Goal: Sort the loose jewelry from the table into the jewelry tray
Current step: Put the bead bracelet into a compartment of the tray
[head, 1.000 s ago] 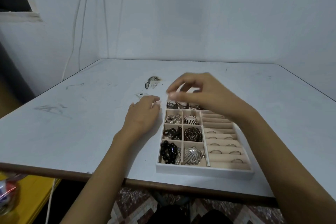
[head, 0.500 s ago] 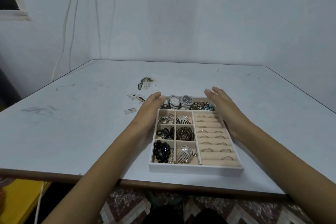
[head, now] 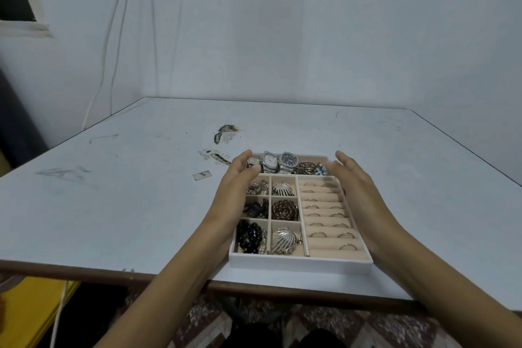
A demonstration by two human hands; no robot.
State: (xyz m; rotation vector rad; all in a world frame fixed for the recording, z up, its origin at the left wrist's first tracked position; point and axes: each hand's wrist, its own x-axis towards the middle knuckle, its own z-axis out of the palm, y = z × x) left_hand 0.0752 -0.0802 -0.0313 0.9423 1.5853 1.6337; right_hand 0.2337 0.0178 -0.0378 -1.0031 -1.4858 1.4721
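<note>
Right now I read both hands as released. The left hand (head: 234, 189) lies with straight fingers along the left wall of the jewelry tray (head: 299, 263), and the right hand (head: 358, 192) mirrors it along the right wall. Neither one pinches or carries anything. Whether the palms actually press the walls I cannot tell from my feed.

The tray sits on the table (head: 113, 206) near its front edge, between the two forearms. In its far, long compartment I see two watches (head: 269, 162) side by side. A tangle of metal pieces (head: 309, 169) lies just beside them on the right, one bit of it blue. Nearer, six small square compartments fill the left part. Black beads (head: 250, 236) are in the nearest left one, a ribbed silver piece (head: 284, 240) is right of them, and a dark round piece (head: 284, 209) is in the middle row. The right part holds beige ring rolls (head: 324, 230) with rings tucked in the slots.

On the tabletop left of the left fingertips lies a small flat rectangular scrap (head: 202, 175). Beyond it is a dark patch (head: 224, 131) that I cannot identify. Cables (head: 113, 51) hang down the wall behind.
</note>
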